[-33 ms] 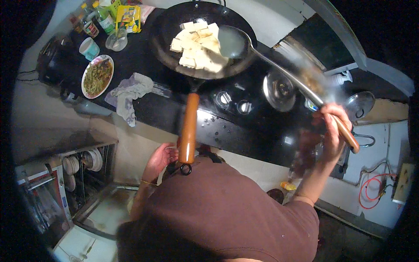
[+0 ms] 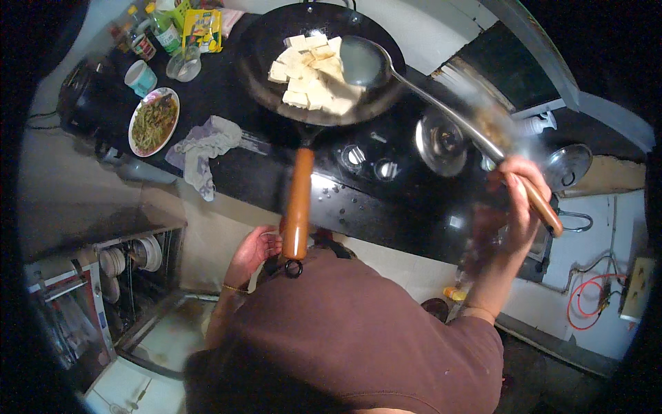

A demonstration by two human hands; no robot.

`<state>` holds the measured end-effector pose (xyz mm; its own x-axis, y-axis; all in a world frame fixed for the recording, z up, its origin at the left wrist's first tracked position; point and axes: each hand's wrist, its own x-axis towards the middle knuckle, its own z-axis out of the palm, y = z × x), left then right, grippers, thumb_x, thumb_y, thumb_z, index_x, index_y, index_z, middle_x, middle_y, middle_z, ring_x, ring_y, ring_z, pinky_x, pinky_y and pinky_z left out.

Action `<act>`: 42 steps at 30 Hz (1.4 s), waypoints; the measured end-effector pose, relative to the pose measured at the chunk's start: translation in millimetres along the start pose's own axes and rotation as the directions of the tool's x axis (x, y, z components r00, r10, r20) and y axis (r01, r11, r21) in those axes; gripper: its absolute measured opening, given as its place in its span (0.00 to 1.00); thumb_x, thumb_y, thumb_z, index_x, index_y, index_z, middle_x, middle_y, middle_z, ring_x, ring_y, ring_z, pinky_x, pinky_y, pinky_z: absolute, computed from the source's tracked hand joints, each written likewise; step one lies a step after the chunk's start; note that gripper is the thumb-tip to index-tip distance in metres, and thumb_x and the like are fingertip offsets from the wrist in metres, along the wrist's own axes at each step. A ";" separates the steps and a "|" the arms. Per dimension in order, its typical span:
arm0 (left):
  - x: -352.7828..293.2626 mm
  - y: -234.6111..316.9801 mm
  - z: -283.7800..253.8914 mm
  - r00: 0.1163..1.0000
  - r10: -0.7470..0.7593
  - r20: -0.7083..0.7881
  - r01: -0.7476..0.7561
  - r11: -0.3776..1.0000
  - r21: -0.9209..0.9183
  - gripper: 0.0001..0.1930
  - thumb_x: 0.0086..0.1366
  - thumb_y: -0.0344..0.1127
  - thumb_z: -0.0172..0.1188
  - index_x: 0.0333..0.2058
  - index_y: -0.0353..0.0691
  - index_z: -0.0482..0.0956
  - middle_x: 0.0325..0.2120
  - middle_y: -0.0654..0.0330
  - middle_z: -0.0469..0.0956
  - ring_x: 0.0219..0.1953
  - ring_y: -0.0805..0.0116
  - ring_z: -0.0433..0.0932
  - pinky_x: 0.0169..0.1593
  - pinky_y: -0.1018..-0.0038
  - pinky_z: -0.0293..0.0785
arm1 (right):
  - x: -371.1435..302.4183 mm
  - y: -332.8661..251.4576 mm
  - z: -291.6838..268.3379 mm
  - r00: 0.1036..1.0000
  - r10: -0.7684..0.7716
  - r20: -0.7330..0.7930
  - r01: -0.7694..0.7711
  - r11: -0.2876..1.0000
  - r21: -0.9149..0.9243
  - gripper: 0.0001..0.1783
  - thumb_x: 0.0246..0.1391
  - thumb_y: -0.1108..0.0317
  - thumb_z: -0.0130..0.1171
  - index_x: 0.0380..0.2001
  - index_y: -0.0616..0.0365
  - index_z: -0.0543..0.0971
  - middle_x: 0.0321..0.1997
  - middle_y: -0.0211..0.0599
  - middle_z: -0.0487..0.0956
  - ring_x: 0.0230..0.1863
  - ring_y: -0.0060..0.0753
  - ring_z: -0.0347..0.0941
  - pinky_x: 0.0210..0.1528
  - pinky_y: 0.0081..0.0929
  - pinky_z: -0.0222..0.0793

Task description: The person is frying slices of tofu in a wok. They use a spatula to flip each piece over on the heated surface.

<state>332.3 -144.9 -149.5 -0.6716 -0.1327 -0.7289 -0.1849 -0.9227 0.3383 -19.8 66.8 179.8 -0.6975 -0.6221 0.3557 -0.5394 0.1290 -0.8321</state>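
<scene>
My right hand (image 2: 523,183) is wrapped round the wooden grip of a long metal ladle (image 2: 469,124). The ladle's bowl (image 2: 365,63) is over the right side of a black wok (image 2: 265,96) and holds cloudy liquid. Against the bowl's left side lie pale blocks of what looks like tofu (image 2: 310,76), heaped in the wok. The wok's wooden handle (image 2: 298,200) points toward me. Beside the handle's near end, my left hand (image 2: 261,245) is loosely open with nothing seen in it; its fingertips are partly hidden.
Left of the wok are a crumpled cloth (image 2: 207,141), a plate of cooked greens (image 2: 153,121), a paper cup (image 2: 141,78), and several bottles (image 2: 164,31) by a yellow packet (image 2: 202,31). A glass lid (image 2: 441,141) lies to the right. Stove knobs (image 2: 354,157) face me.
The ladle has shifted slightly left and up, its bowl coming closer to the pale blocks. My right hand moved with it. My left hand has stayed put.
</scene>
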 end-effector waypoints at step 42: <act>-19.8 -1.5 -18.1 0.989 0.139 -0.054 -0.141 0.989 -0.038 0.19 0.64 0.45 0.53 0.47 0.38 0.71 0.36 0.54 0.77 0.39 0.63 0.76 0.44 0.69 0.75 | 46.1 146.5 76.4 0.886 0.432 -0.167 -0.219 0.709 0.670 0.15 0.58 0.58 0.57 0.43 0.56 0.75 0.29 0.40 0.79 0.25 0.24 0.75 0.29 0.18 0.72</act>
<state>358.8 -147.5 -146.4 -0.6511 -0.2793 -0.7057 -0.0607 -0.9077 0.4152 -94.9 -1.9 41.8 -0.9300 -0.3666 0.0271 0.0866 -0.2902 -0.9530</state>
